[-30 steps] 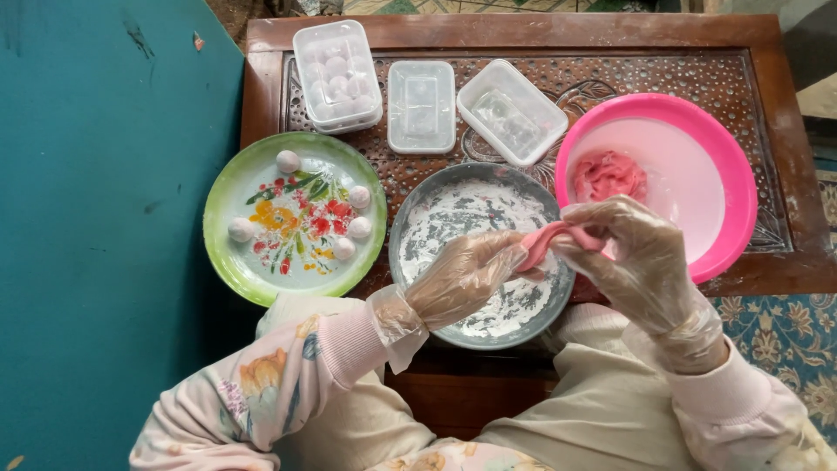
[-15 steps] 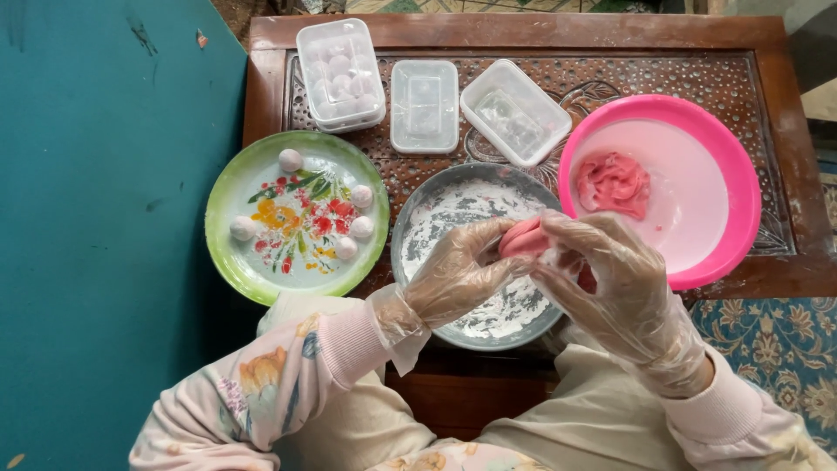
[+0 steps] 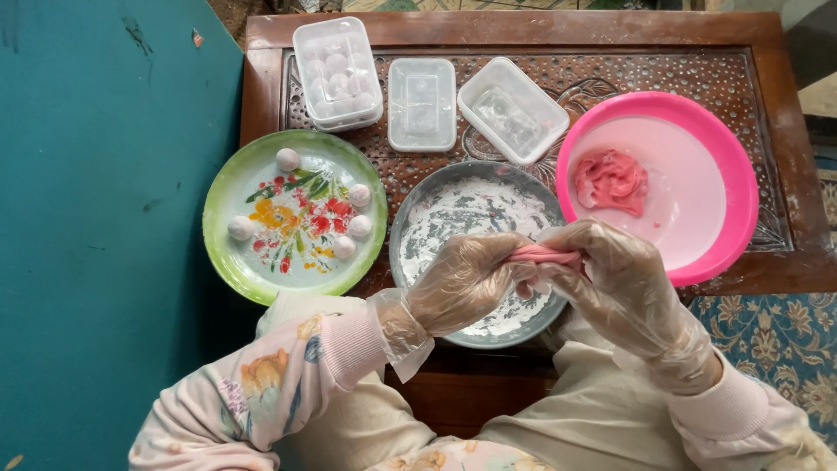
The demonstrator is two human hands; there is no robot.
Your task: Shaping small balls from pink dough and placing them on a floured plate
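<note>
Both gloved hands are closed on one small piece of pink dough (image 3: 545,255), the left hand (image 3: 462,283) pinching it from one side and the right hand (image 3: 615,279) from the other, so that the dough shows as a flat strip stretched between the fingertips. They hold it just above the grey floured plate (image 3: 418,235), which sits at the near edge of the carved wooden table (image 3: 663,61). From where things lie, the work looks partly done: five small white balls (image 3: 359,195) rest well apart on the green flowered plate (image 3: 227,262) to the left, and one clear lidded box (image 3: 338,61) at the back seems already filled with pale balls, though the lid blurs them. Beside it stand a second clear box (image 3: 422,105) and a third clear box (image 3: 513,109); I cannot tell whether either holds anything. A fair lump of pink dough (image 3: 610,179) remains in the pink bowl (image 3: 741,174) on the right, so I would judge that a good deal is left to shape. No finished pink piece is set down anywhere that I can see.
</note>
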